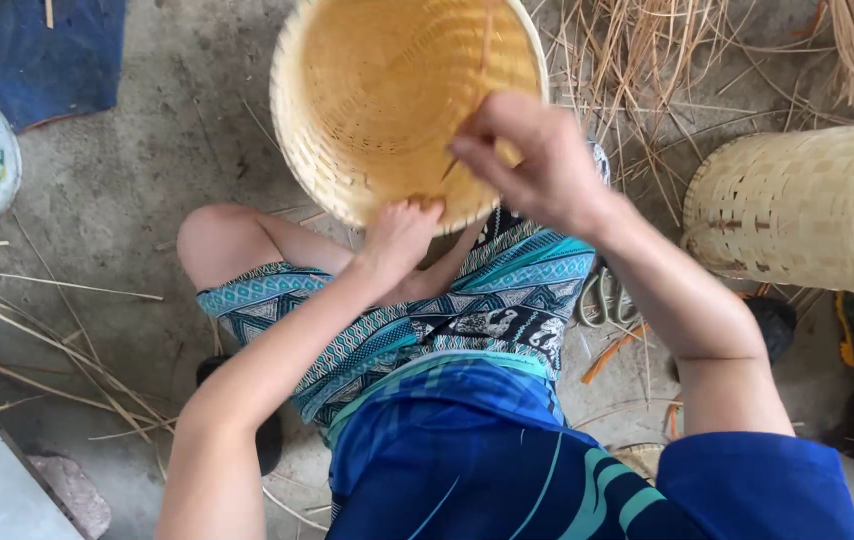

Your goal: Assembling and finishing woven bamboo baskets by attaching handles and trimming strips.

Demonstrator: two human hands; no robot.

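We take the basket (pixel 387 90) as our landmark: it rests against our knees, mouth tilted up toward us, on the concrete floor (pixel 127 170). To its right a finished basket (pixel 807 210) lies on its side, and loose strips (pixel 647 50) are scattered behind it. Our right hand (pixel 537 160) reaches over the basket's near rim, fingers pinched together on a thin strip (pixel 485 60) that runs up the inner wall. Our left hand (pixel 402 235) is clamped on the rim's lower edge. To weave well, we judge we should hold the rim steady and keep the strip taut and flat, pressing it close against the row below.
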